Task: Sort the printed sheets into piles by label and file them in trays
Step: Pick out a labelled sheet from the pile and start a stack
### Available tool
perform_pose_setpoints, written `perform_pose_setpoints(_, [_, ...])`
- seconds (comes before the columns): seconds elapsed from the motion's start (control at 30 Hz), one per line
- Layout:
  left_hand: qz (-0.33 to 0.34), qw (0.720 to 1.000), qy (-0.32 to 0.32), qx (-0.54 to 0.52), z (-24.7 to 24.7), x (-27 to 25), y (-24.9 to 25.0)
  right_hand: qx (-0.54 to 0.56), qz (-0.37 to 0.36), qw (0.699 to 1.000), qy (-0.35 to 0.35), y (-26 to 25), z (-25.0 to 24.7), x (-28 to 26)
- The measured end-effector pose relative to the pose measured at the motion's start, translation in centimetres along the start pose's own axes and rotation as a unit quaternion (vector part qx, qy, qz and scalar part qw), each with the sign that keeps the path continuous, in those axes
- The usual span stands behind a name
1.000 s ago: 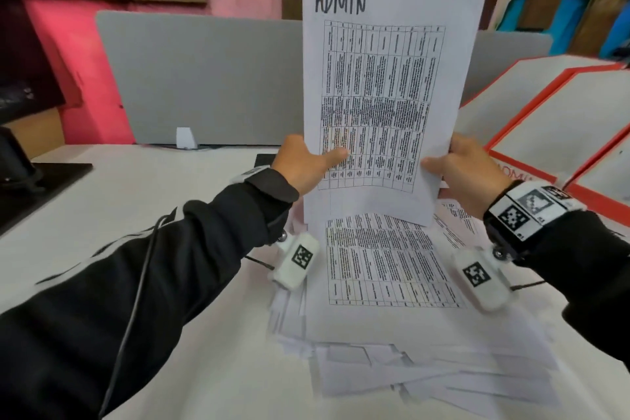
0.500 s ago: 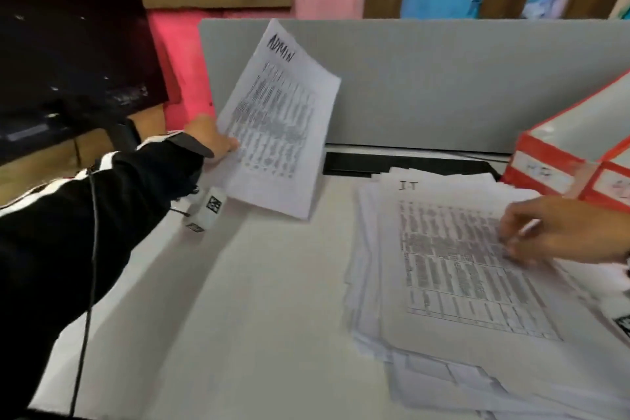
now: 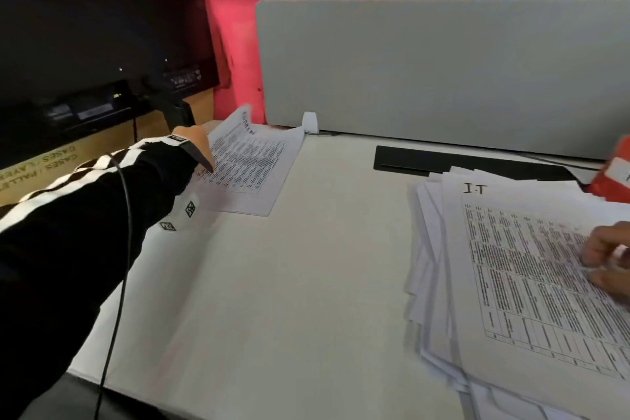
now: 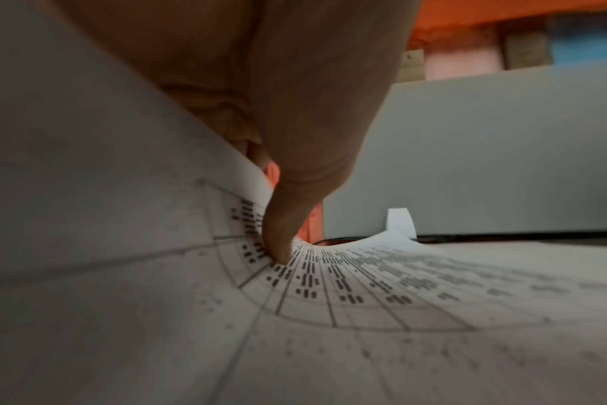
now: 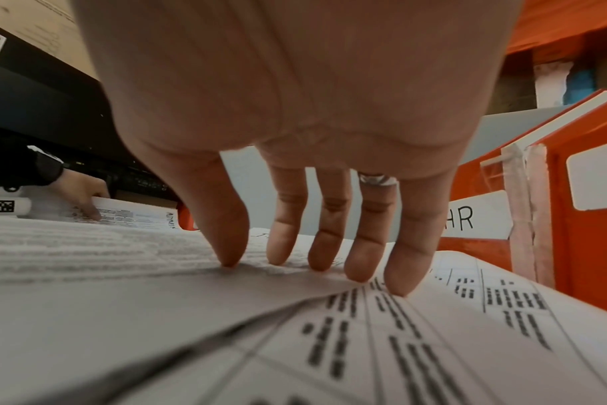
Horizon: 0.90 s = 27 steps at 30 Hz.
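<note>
ADMIN sheet now lowered; left hand pinching.

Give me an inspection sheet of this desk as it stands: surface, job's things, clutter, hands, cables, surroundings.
Surface: white desk.
Job's things: ADMIN sheet lying at far left, far edge curled up; loose stack at right, IT sheet on top; orange trays, one labelled HR.
Clutter: black flat item behind the stack.
Hands: left hand pinches the ADMIN sheet; right hand, fingers straight, presses the IT sheet.
Cables: black cable along the left sleeve.
Surroundings: grey divider, dark monitor, pink wall.
</note>
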<state>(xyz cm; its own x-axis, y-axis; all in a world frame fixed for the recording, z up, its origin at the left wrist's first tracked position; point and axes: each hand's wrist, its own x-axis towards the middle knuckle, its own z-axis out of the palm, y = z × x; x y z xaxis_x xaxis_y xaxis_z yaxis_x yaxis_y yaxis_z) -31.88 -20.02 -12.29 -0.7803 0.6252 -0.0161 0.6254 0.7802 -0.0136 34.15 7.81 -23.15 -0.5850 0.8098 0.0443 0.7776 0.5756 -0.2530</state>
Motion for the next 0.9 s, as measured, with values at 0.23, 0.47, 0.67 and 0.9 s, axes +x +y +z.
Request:
perform_pose_setpoints(0.23, [0.022, 0.983, 0.100, 0.153, -0.1, -1.4, 2.0, 0.013, -0.014, 1.000, -0.019, 3.8, 0.9, 1.9])
perform_pose_setpoints(0.47, [0.032, 0.970, 0.121, 0.210, 0.7, -0.6, 1.9, 0.011, -0.037, 0.999, 0.024, 0.1, 0.3, 0.3])
perform_pose_setpoints(0.67, [0.039, 0.962, 0.130, 0.238, 0.9, -0.2, 1.8, -0.013, -0.027, 0.999, 0.024, -2.3, -0.4, -1.0])
perform_pose_setpoints(0.9, [0.230, 0.962, 0.110, 0.094, 1.9, -1.7, 6.8, -0.036, 0.000, 0.999, 0.003, -8.2, -2.3, -3.3])
